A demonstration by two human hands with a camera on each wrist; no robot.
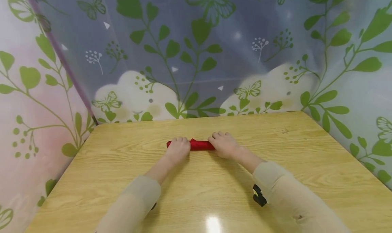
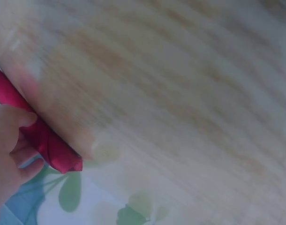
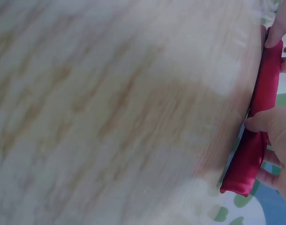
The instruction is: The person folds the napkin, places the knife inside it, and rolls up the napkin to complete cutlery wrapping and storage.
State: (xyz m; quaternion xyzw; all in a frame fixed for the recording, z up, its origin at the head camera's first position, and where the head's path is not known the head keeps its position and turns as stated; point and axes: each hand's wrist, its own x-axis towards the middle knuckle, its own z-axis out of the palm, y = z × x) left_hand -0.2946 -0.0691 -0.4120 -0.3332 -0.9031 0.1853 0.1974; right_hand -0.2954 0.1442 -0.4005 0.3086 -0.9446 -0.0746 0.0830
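Observation:
A shiny red cloth roll [image 1: 200,145] lies crosswise on the wooden table, toward its far side. My left hand [image 1: 179,149] grips it near its left end, and a small tip sticks out past the fingers. Toward the other end, my right hand [image 1: 224,145] holds the roll and covers that end in the head view. In the left wrist view, thumb and fingers curl round the red roll [image 2: 58,157], whose folded end shows. The right wrist view shows the roll [image 3: 244,171] extending beyond my right hand [image 3: 279,136], its thumb on top and fingers beneath.
The wood-grain table [image 1: 196,188] meets a patterned curtain [image 1: 199,56] with leaves and butterflies at its back edge. Similar patterned fabric hangs at both sides. A black strap piece [image 1: 259,195] shows under the right sleeve [image 1: 294,195].

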